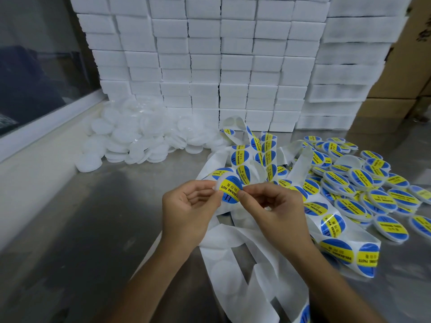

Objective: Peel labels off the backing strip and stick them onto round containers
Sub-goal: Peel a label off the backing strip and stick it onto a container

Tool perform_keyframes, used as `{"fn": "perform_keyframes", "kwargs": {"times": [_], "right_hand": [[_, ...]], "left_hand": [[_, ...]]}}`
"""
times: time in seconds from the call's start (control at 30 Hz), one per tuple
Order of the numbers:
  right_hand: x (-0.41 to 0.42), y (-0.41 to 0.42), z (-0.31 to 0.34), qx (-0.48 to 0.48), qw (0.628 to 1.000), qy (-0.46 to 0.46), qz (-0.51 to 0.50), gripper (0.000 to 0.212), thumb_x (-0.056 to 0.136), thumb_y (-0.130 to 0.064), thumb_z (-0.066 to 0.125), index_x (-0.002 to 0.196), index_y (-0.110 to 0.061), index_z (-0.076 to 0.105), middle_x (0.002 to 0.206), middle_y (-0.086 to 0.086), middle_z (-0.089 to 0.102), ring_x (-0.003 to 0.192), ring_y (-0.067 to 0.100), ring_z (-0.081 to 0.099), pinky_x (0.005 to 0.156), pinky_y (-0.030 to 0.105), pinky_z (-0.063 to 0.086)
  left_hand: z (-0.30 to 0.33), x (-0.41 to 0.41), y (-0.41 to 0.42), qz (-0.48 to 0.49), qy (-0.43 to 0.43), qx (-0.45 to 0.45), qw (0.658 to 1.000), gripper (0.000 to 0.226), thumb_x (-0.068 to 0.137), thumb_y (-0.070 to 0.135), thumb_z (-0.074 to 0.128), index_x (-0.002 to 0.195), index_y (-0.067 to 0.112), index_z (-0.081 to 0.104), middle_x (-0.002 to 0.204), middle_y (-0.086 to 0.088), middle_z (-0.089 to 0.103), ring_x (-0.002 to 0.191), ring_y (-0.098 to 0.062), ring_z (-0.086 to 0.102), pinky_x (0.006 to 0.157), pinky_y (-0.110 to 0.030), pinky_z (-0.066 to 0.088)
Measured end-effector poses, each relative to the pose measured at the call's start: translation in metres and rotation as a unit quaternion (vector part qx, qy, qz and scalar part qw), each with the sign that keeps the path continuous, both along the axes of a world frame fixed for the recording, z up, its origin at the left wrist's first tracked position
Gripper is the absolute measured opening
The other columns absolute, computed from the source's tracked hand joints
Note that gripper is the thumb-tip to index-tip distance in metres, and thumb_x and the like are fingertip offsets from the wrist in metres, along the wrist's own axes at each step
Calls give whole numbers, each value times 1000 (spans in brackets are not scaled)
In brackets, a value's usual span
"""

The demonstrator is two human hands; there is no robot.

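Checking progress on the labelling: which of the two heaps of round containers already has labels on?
The heap of round containers on the right, topped with blue-and-yellow labels; the back-left heap of plain white round containers has none.

A single wide view is given from head height, aimed forward and down. The worktop (pixel 98 229) is seen at close range, at arm's reach.
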State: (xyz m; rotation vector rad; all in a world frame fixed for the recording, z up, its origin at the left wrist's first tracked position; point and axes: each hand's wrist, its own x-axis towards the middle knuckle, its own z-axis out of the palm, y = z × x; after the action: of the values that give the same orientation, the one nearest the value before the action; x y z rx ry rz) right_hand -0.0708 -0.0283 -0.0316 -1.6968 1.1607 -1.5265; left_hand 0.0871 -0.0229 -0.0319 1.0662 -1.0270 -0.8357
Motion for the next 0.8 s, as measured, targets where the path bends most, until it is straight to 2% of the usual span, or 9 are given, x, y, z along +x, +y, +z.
{"fn": "perform_keyframes", "kwargs": {"times": [0.17, 0.37, 0.47, 0.63, 0.73, 0.8], "right_hand": [[-2, -2, -1, 6, 1000, 1, -16, 8, 80, -11, 79, 80, -19, 78, 70, -9, 73, 59, 20, 62, 57, 24, 53], [-4, -4, -2, 34, 999, -10, -33, 2, 80, -14, 79, 80, -16, 78, 67, -2, 73, 61, 28, 64, 60, 37, 55], [-5, -5, -2, 46, 998, -5, -36, 2, 80, -16, 79, 81, -18, 78, 69, -2, 74, 61, 22, 66, 61, 34, 57], [-5, -6, -1, 49, 998, 1, -36, 13, 78, -16, 81, 73, -26, 75, 68, -9, 74, 53, 7, 66, 57, 18, 53], [-5, -6, 0, 51, 997, 4, -54, 11, 75, -22, 83, 70, -21, 74, 65, -8, 73, 52, 9, 67, 55, 19, 53], [-5, -6, 0, 49, 995, -1, -81, 24, 73, -30, 84, 68, -13, 68, 60, -3, 70, 49, 12, 65, 50, 23, 52]], "left_hand": [[-2, -2, 1, 0, -41, -47, 998, 36, 71, -9, 79, 75, 27, 73, 70, 8, 74, 64, -5, 71, 62, -13, 54], [-2, -1, 2, -24, -55, -67, 996, 40, 73, -5, 79, 74, 35, 76, 76, 7, 76, 71, -9, 73, 65, -14, 54], [-3, 0, 2, -35, -67, -69, 995, 40, 75, -4, 78, 77, 36, 76, 78, 8, 76, 73, -7, 72, 68, -13, 53], [-4, 0, 3, -38, -79, -65, 994, 38, 74, -7, 77, 75, 30, 72, 77, 11, 75, 71, -3, 71, 67, -13, 53], [-2, -1, 3, -43, -65, -56, 995, 34, 73, -9, 76, 77, 24, 71, 75, 9, 75, 69, -4, 71, 66, -13, 53], [1, -1, 3, -47, -27, -42, 998, 31, 72, -10, 77, 75, 21, 73, 72, 3, 75, 66, -8, 71, 64, -14, 53]]}}
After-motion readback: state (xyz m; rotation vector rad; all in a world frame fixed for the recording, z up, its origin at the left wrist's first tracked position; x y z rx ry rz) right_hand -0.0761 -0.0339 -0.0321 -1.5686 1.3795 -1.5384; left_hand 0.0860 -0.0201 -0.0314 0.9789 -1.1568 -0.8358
